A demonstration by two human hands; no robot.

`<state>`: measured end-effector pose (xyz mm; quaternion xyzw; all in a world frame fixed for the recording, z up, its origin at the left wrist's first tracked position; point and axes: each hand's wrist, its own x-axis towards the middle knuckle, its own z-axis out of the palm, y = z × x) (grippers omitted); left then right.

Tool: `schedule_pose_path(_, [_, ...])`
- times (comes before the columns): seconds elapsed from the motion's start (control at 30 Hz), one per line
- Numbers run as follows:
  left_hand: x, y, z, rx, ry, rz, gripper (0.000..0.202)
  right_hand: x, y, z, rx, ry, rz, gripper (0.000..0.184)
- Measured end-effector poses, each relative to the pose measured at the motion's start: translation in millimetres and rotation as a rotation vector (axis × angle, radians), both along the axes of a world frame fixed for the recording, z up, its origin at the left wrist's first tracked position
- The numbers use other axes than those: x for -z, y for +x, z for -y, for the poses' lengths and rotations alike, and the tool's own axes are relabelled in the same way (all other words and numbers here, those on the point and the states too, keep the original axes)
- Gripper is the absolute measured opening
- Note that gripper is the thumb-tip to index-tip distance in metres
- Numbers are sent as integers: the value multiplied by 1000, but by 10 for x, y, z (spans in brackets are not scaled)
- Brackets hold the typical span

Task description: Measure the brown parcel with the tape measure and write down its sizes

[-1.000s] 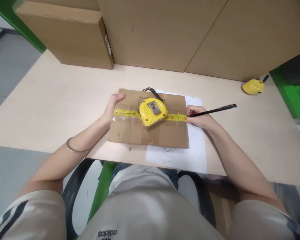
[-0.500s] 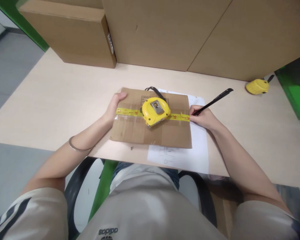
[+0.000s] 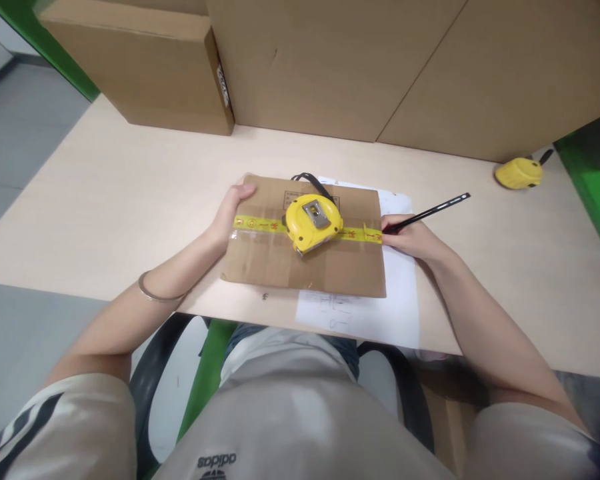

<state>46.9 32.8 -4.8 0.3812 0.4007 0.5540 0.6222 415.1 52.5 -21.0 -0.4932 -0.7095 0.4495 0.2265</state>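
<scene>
A small cardboard box [image 3: 260, 263] lies in front of me, partly over a sheet of paper [image 3: 400, 293]. My left hand [image 3: 230, 210] grips its left edge, thumb on top and the other fingers hidden behind the side. On the box rests a yellow tape measure [image 3: 307, 223] with a metal clip and a black strap; yellow printed tape [image 3: 260, 225] runs across the top on both sides of it. At the box's right edge, my right hand [image 3: 407, 235] is closed round a black pen [image 3: 440, 205], which slants up to the right. Its fingertips are partly hidden by the edge.
A second yellow tape measure [image 3: 520, 173] sits at the back right of the pale table [image 3: 145, 173]. Large cardboard boxes [image 3: 330, 73] line the back, with another carton [image 3: 140, 77] at the back left. The table's front edge runs close to my body.
The pen has tipped lower to the right in my right hand. My left hand, the box and the tape measure stay essentially in place.
</scene>
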Motion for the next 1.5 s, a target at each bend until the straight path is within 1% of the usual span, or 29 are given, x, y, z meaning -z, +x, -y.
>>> schedule_pose_path(0.1, [-17,7,10,4,-10,-5,31,16,8,-4,-19,4,5,52])
schedule_pose_path(0.17, [-16,0,11,10,-16,-16,33,33,23,-12,-5,15,-3,54])
schedule_pose_path(0.3, [-1,-14,4,12,-11,-34,35,76,47,-23,21,6,-23,47])
schedule_pose_path(0.43, [-5,-4,-1,3,0,-30,34,98,40,-18,-2,0,-21,50])
schedule_pose_path(0.53, [-16,7,5,-4,3,-31,32,94,32,-12,7,3,-17,53])
schedule_pose_path(0.67, [-18,2,13,11,-25,-32,34,87,23,-12,37,17,-25,49])
schedule_pose_path(0.83, [-7,-7,12,28,-27,-24,37,88,28,-7,-1,-1,-21,50])
schedule_pose_path(0.93, [-10,0,15,20,-19,-27,37,94,36,-10,24,3,-23,50])
schedule_pose_path(1.0, [-20,8,24,13,-21,-23,36,97,36,-12,38,9,-24,50])
schedule_pose_path(1.13, [-45,22,45,11,-43,1,32,101,27,-12,11,-19,-14,53])
schedule_pose_path(1.27, [-55,26,50,0,-41,-8,32,91,23,-18,65,-5,-16,51])
schedule_pose_path(1.43, [-60,26,48,20,-16,-8,34,59,16,-11,19,-61,-4,51])
schedule_pose_path(1.5, [-59,24,50,24,-24,-10,34,59,3,-3,60,-50,-15,51])
